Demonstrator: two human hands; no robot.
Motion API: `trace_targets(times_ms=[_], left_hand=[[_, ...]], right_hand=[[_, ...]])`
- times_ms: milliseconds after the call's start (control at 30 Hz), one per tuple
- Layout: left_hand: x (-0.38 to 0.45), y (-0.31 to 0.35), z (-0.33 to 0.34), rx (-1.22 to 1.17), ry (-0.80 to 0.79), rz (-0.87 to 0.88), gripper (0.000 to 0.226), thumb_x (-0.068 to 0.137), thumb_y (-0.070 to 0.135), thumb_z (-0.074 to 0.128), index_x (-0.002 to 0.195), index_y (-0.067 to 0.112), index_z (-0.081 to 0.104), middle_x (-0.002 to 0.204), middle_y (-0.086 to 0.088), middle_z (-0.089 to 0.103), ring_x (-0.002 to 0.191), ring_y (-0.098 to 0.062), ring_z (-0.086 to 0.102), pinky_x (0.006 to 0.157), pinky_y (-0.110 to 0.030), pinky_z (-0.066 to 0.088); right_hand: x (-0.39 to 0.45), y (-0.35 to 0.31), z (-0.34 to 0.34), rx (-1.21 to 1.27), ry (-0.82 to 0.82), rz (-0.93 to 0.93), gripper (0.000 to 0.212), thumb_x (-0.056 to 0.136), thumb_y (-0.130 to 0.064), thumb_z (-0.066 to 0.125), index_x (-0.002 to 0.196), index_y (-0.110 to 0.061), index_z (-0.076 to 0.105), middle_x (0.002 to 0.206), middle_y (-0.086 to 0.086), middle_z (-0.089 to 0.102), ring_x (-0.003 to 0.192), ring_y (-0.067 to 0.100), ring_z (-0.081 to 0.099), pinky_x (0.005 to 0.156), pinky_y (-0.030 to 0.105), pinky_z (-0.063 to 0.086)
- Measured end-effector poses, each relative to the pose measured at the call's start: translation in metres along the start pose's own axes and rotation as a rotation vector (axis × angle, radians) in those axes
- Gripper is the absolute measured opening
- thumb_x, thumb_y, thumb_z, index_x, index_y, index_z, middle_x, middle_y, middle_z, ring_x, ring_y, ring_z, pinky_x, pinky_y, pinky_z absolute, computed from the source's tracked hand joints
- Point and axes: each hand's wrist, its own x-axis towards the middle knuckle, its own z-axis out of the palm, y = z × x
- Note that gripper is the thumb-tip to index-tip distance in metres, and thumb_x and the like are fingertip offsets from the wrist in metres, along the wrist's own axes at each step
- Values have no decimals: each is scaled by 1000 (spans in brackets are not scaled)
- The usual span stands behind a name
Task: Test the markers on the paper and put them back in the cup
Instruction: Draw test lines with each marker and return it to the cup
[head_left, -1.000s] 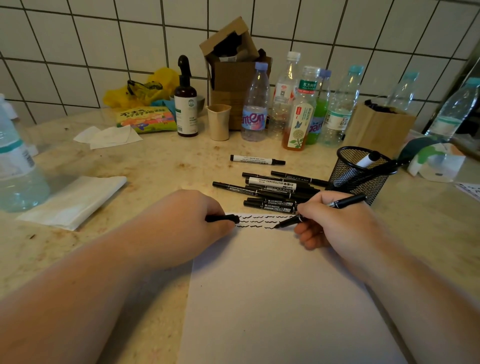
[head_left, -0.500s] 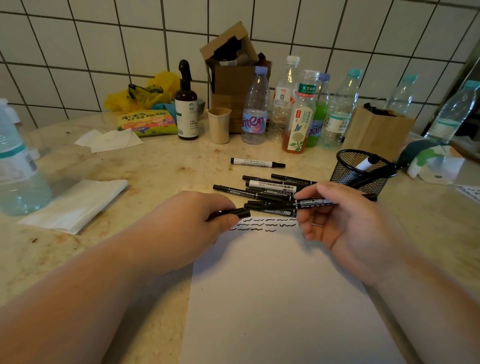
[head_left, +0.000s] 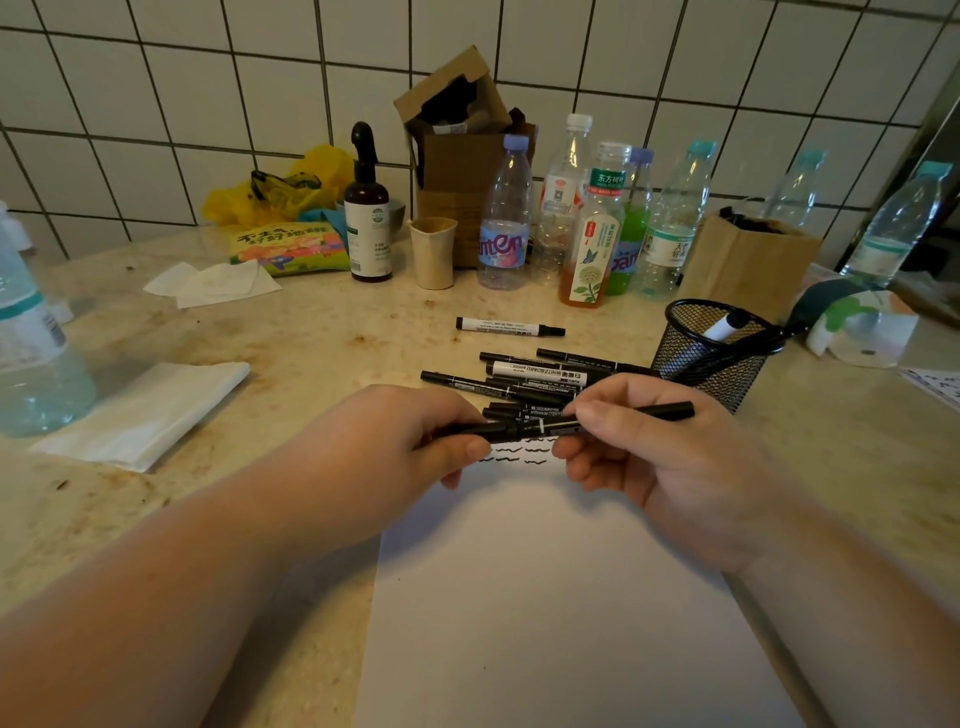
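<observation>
Both hands hold one black marker (head_left: 550, 427) level above the top edge of the white paper (head_left: 561, 597). My left hand (head_left: 410, 441) pinches its cap end, and the cap sits against the barrel. My right hand (head_left: 649, 457) grips the barrel, whose tail sticks out to the right. Short black wavy test lines (head_left: 519, 452) show on the paper just below the marker. A pile of black and white markers (head_left: 524, 379) lies beyond the hands, with one white marker (head_left: 509, 327) apart from it. The black mesh cup (head_left: 711, 353) at right holds a few markers.
Several plastic bottles (head_left: 597, 208), a brown spray bottle (head_left: 366, 213), a beige cup (head_left: 432, 252) and cardboard boxes (head_left: 457, 150) line the tiled wall. A folded white cloth (head_left: 150, 410) and a water bottle (head_left: 31, 343) are at left. A wooden box (head_left: 748, 260) stands behind the mesh cup.
My right hand lifted the marker off the paper and turned it level. My left hand brought the cap up to the marker's tip, so the two hands now meet on it.
</observation>
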Motion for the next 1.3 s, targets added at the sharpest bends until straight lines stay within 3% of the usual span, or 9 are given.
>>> trace_targets(times_ms=[67,267,500,700,833,933,1033,1167,1300], left_hand=[[0,1,1,0,-1,8,16,94,45,52,90,36,65,82,26,65,71,5,56,57,-11,42],[-1,-1,5,38,-21,30,16,96,40,53,84,38,63,66,8,63,63,-6,56,52,-15,41],[-3,3,8,207,188,188,32,96,45,44,97,25,69,73,13,60,69,-8,49,59,-15,37],[1,2,3,26,103,116,27,89,53,53,104,36,66,77,13,64,70,-4,58,58,-20,44],[-3,-1,-4,-42,130,53,44,70,72,39,99,47,62,72,3,65,62,-10,59,57,-29,48],[-5,-2,-6,-45,152,36,42,71,71,37,91,45,63,71,5,64,56,-10,56,49,-24,42],[-6,2,-5,-20,128,22,38,72,69,36,88,46,62,68,1,64,52,-6,51,47,-21,38],[-8,3,-5,-61,137,12,41,73,71,36,86,44,64,69,-4,65,60,-17,58,56,-36,49],[-7,1,-3,-79,147,4,43,74,73,36,87,44,65,71,-3,66,63,-19,61,60,-40,52]], right_hand=[[0,1,1,-11,-13,-3,18,71,-21,73,83,-8,77,74,18,72,62,22,67,56,26,56],[-1,4,2,-42,-5,-4,9,74,-15,74,77,-8,77,73,20,73,61,23,69,56,27,56],[-2,2,4,34,39,-28,15,73,-14,72,80,-1,74,72,21,72,58,23,68,54,27,56],[-1,-6,0,-29,34,-106,23,73,-36,70,82,-16,79,66,12,69,56,20,61,52,25,52],[-2,-15,-16,-98,245,-269,26,84,-41,61,87,-20,75,68,9,69,58,21,63,55,26,54],[-1,-19,-28,-329,467,-402,19,101,-23,53,95,-21,71,74,5,71,66,16,65,61,23,54],[0,-21,-35,-351,631,-454,20,102,-11,51,100,-22,68,77,3,68,67,12,63,61,19,52],[4,-20,-45,-512,814,-401,16,101,-25,52,103,-28,68,77,-2,66,67,13,62,61,26,48],[11,-19,-55,-623,851,-330,15,99,-36,54,107,-32,66,78,-4,68,75,18,67,65,32,53]])
